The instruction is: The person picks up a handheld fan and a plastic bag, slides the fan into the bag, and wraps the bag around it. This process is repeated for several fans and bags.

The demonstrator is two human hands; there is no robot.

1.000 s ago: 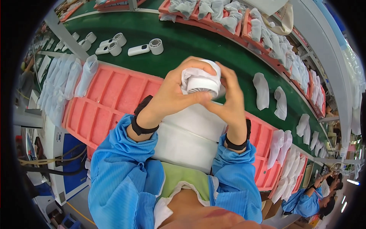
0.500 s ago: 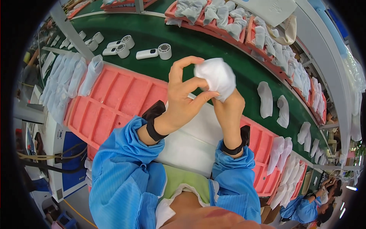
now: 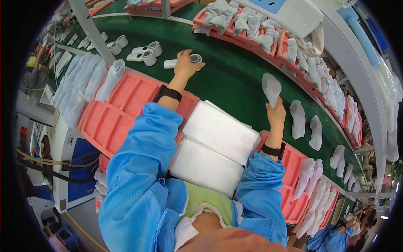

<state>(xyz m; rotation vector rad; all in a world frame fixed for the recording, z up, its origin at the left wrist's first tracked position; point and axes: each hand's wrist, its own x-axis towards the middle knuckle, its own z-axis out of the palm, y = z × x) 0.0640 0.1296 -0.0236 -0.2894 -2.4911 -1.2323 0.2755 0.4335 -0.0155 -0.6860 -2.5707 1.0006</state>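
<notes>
On the green bench, my left hand (image 3: 184, 69) reaches over a white handheld fan (image 3: 169, 64), its fingers apart around the fan's round head. The fan lies flat, its middle hidden under that hand. My right hand (image 3: 275, 113) is closed on the narrow lower end of a white wrapped bundle (image 3: 271, 87), held up over the bench to the right. What is inside the wrap does not show. Between my forearms lie two stacks of flat white sheets or pouches (image 3: 220, 131), side by side.
More white handheld fans (image 3: 149, 56) lie at the far left. Pink compartment trays (image 3: 126, 98) flank the stacks. Wrapped bundles (image 3: 297, 119) lie right of my right hand, and others fill pink racks (image 3: 235, 35) at the back. A grey metal post (image 3: 90, 33) rises at left.
My hands were together around the white bundle and have parted. The right hand has carried the bundle rightward; the left has let go and moved left onto the fan.
</notes>
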